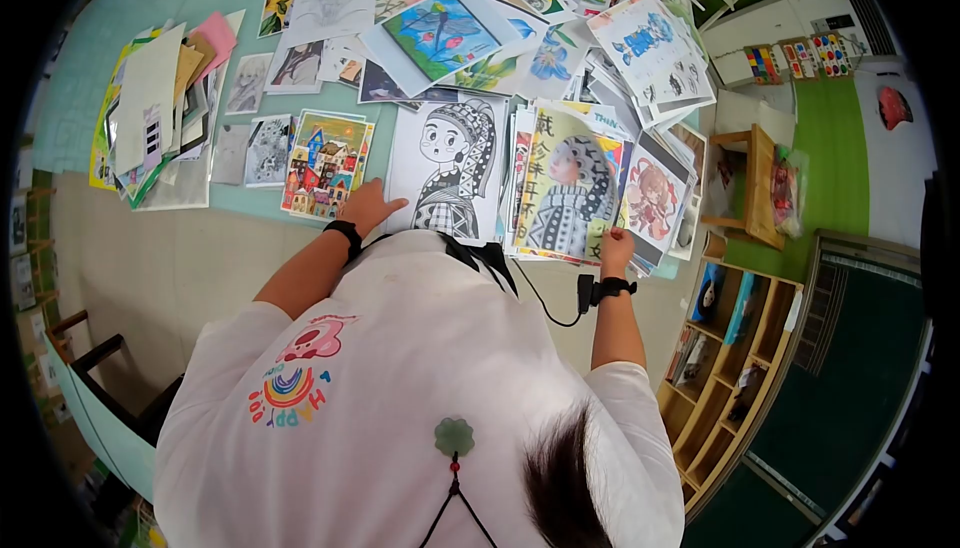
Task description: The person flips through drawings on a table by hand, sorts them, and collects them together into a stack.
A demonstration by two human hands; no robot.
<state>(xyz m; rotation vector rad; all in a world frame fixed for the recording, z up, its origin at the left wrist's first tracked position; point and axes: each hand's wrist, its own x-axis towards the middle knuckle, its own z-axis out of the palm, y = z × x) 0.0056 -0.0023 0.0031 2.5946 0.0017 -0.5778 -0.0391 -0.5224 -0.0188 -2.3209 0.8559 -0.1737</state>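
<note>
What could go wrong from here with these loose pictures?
The yellow picture might crease at its lower corner, where the right hand seems to pinch it. The sheets beneath could slide, since their edges stick out unevenly. The cord hanging near that hand might snag.
</note>
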